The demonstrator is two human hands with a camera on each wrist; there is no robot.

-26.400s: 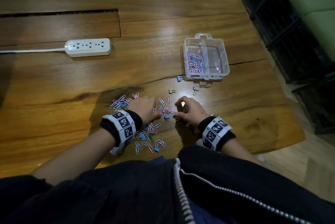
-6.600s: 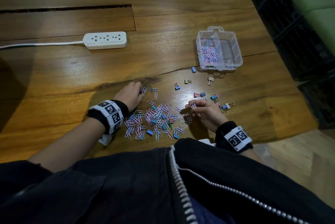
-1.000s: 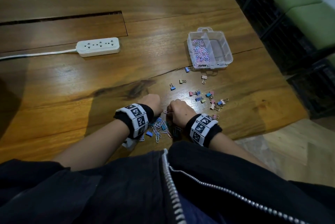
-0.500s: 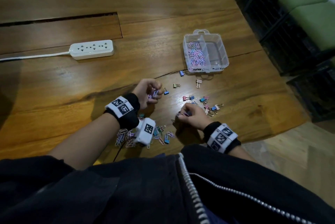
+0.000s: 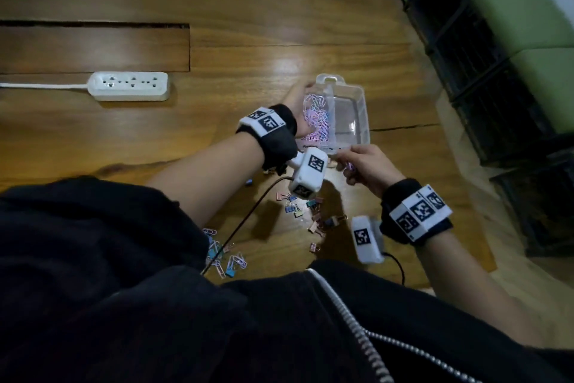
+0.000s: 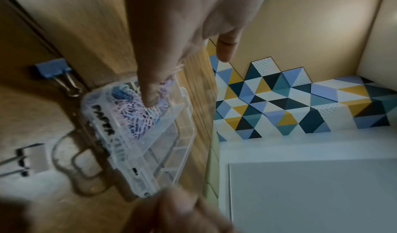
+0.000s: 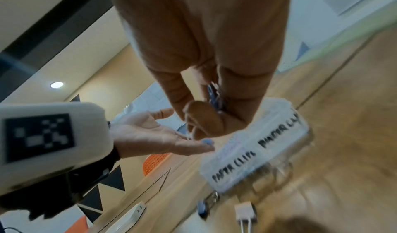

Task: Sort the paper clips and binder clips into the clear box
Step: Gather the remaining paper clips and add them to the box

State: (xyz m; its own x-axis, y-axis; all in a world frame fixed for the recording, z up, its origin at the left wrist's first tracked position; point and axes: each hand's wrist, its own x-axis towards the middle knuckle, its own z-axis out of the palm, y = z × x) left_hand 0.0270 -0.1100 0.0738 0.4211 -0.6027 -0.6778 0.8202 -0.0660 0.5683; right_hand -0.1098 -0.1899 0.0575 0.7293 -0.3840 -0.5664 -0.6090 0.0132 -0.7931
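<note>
The clear box (image 5: 357, 94) stands on the wooden table with a heap of pastel paper clips (image 5: 313, 122) in its left compartment; the right compartment looks bare. My left hand (image 5: 296, 98) hovers over the left compartment, palm open and fingers straight (image 6: 148, 92). My right hand (image 5: 362, 165) is at the box's near edge, fingers curled round a small bunch of paper clips (image 7: 214, 95). Several coloured binder clips (image 5: 299, 208) lie on the table below the hands. Loose paper clips (image 5: 225, 255) lie near my body.
A white power strip (image 5: 129, 86) with its cord lies at the left. A blue binder clip (image 6: 53, 68) and a white binder clip (image 6: 32, 160) lie just in front of the box. The table's right edge (image 5: 459, 196) is close to the box; dark crates stand beyond it.
Both hands have left the pile near my body and moved up to the box. The left hand, which held clips, now hangs open over the left compartment. The right hand still holds clips.
</note>
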